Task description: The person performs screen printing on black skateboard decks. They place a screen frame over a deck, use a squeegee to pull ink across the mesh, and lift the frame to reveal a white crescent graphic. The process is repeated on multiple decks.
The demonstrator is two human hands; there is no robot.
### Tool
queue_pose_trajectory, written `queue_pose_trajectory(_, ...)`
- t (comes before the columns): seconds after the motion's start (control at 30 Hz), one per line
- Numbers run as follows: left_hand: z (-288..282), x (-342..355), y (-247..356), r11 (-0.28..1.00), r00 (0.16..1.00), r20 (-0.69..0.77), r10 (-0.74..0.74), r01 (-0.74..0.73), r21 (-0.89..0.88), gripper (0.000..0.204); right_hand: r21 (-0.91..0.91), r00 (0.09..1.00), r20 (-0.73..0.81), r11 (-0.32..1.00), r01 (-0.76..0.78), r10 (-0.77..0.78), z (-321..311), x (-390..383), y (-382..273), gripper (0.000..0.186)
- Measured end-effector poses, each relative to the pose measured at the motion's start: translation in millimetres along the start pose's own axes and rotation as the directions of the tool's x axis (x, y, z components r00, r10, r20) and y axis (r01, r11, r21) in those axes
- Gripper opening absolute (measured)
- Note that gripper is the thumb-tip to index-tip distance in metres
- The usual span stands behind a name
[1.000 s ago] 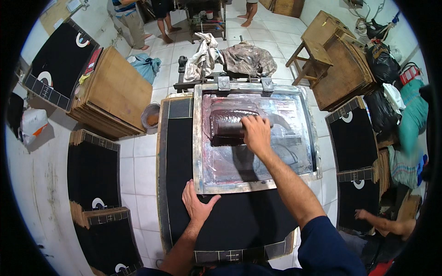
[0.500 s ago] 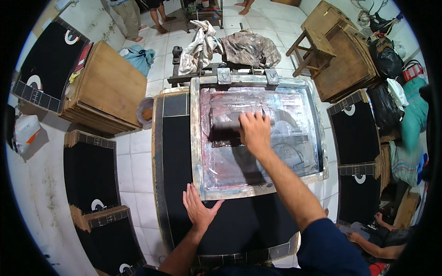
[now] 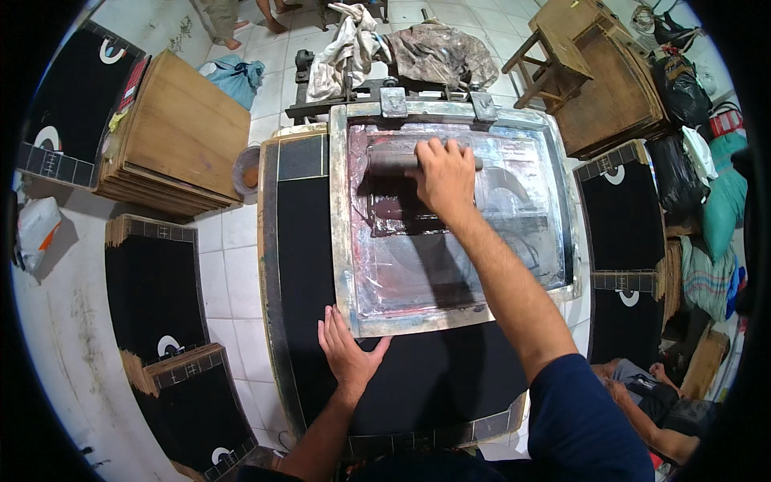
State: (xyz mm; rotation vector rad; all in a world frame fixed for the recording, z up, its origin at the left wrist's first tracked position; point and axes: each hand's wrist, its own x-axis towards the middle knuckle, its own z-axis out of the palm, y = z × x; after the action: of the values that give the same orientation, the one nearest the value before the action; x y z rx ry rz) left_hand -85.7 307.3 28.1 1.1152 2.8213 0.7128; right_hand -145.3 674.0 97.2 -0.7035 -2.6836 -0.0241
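Dark squeegee (image 3: 393,161) lying crosswise, right hand (image 3: 442,174) gripping it

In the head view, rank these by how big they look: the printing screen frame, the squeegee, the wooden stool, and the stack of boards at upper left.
1. Printing screen frame
2. Stack of boards
3. Wooden stool, farther from the camera, so unsure
4. Squeegee, partly under the right hand

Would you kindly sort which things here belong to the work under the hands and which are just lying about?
In use:
- right hand gripping dark bar-shaped squeegee
- left hand pressing grey metal-framed printing screen
- black sheet beneath

Lying about:
- stacked brown boards
- crumpled grey rags
- wooden stool
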Motion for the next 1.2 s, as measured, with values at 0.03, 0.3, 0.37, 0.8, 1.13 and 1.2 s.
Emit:
queue_pose_trajectory(0.03, 0.2, -0.2, -0.1, 1.0, 1.0, 0.005, 0.002, -0.002, 0.018, 0.124, -0.006, 1.0, 0.002, 1.0, 0.009, -0.009, -6.3, -17.3, -4.7, 0.032)
queue_pose_trajectory(0.3, -5.5, 5.8, 2.3, 0.987, 0.999, 0.017, -0.042, 0.045, -0.152, 0.124, 0.05, 0.999, -0.013, 0.998, 0.037, -0.037, -32.7, -96.7, -23.1, 0.029)
queue_pose_trajectory(0.37, -3.9, 11.2, 2.9, 0.953, 0.996, 0.005, -0.086, 0.084, -0.292, 0.119, 0.042, 0.999, -0.012, 0.998, 0.038, -0.038, -31.5, -93.1, -20.6, 0.029)
queue_pose_trajectory(0.8, -14.8, 9.7, 13.1, 0.754, 0.974, -0.22, -0.061, -0.099, -0.65, 0.094, 0.141, 0.996, -0.092, 0.99, -0.007, 0.02, -58.8, -73.5, -20.0, 0.027)
queue_pose_trajectory(1.13, -17.2, 10.2, 15.4, 0.769, 0.99, -0.079, -0.115, 0.038, -0.638, 0.098, 0.223, 0.97, 0.234, 0.975, 0.011, -0.064, -62.1, -54.5, -0.9, 0.037)
queue_pose_trajectory(1.2, -15.9, 10.1, 14.4, 0.76, 0.991, -0.066, -0.116, 0.046, -0.648, 0.098, 0.193, 0.966, 0.254, 0.981, -0.007, -0.043, -50.3, -40.8, 7.9, 0.04)
